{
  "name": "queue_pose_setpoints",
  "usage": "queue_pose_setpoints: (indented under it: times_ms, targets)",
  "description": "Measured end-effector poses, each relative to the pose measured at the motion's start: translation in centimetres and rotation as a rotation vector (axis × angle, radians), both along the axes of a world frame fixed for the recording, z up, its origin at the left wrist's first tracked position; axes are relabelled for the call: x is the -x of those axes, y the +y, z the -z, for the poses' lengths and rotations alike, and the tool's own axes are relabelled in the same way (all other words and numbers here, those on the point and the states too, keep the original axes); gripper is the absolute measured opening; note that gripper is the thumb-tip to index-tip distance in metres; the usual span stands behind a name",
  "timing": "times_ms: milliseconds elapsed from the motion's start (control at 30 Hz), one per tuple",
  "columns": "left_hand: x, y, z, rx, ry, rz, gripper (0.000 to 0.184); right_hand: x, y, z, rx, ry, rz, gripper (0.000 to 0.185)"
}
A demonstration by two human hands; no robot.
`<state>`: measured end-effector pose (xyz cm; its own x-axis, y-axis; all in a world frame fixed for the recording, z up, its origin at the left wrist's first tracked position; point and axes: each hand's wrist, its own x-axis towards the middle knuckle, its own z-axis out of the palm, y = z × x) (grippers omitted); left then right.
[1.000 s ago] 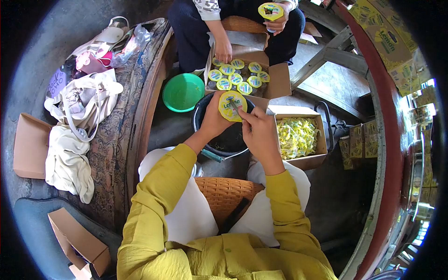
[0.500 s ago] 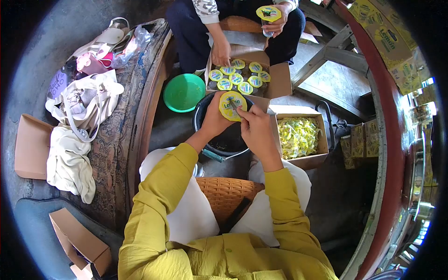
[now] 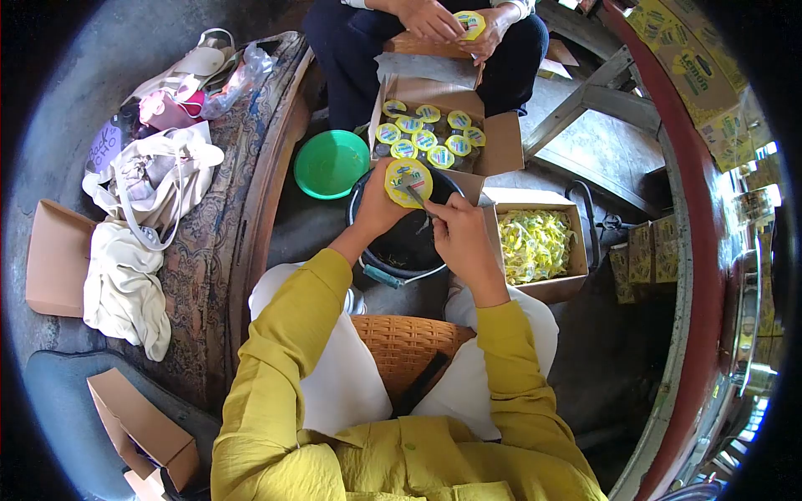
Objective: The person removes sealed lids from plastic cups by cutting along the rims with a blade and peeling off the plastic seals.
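Observation:
A cup with a yellow lemon-print lid (image 3: 408,182) is held in my left hand (image 3: 378,207), over a dark bucket (image 3: 356,219). My right hand (image 3: 461,238) grips a thin metal tool (image 3: 415,196), whose tip lies over the lid's face. Behind the bucket stands an open cardboard box (image 3: 501,144) holding several lidded cups (image 3: 423,139). Another person's hands (image 3: 428,20) hold a similar yellow-lidded cup (image 3: 470,26) above that box.
A green basin (image 3: 332,164) sits left of the bucket. To its right, a carton (image 3: 564,288) is filled with yellow-green wrappers (image 3: 535,244). Bags and cloth (image 3: 125,288) lie on a patterned bench (image 3: 200,309) at left; a wooden frame (image 3: 576,108) stands at right.
The cup in my left hand has shifted slightly left, and the tool tip now points at the lid's lower right. The other person's lower hand has risen from the box to their cup.

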<state>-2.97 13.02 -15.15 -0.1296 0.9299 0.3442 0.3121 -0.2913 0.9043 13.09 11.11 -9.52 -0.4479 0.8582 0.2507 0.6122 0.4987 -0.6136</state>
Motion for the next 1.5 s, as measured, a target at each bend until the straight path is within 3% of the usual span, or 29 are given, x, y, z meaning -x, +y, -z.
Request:
queue_pose_setpoints:
  times_ms: [467, 567, 667, 733, 833, 933, 1067, 1300, 1500]
  targets:
    - [0.8, 1.2, 5.0, 0.044, 0.096, 0.000, 0.070, -1.1, -0.2, 0.4, 0.128, -0.149, 0.002, 0.027]
    - [0.9, 1.3, 6.0, 0.070, 0.098, 0.006, 0.069, -1.4, -0.2, 0.7, 0.090, -0.164, 0.005, 0.026]
    - [0.8, 1.5, 6.9, 0.093, 0.090, 0.010, 0.066, -2.0, 0.1, 1.3, -0.122, -0.085, 0.012, 0.025]
    - [0.8, 1.5, 7.0, 0.118, 0.086, 0.038, 0.065, -2.5, 0.5, 1.1, 0.049, -0.103, 0.067, 0.025]
    - [0.8, 1.3, 7.8, 0.112, 0.267, -0.027, 0.071, -3.5, 1.0, 0.9, 0.084, -0.086, 0.135, 0.026]
    - [0.6, 1.5, 8.8, 0.266, 0.354, -0.040, 0.067, -4.4, 1.3, 0.4, 0.094, -0.051, 0.166, 0.028]
    - [0.2, 0.8, 9.5, 0.257, 0.633, -0.052, 0.061, -5.0, 1.5, 0.2, 0.078, -0.020, 0.173, 0.030]
    - [0.0, 0.1, 11.9, 0.338, 0.916, 0.044, 0.070, -5.3, 1.6, 0.1, 0.039, -0.005, 0.173, 0.031]
    - [-1.2, -0.4, 11.8, 0.335, 1.070, 0.106, 0.054, -5.4, 1.6, -0.1, 0.059, 0.002, 0.177, 0.030]
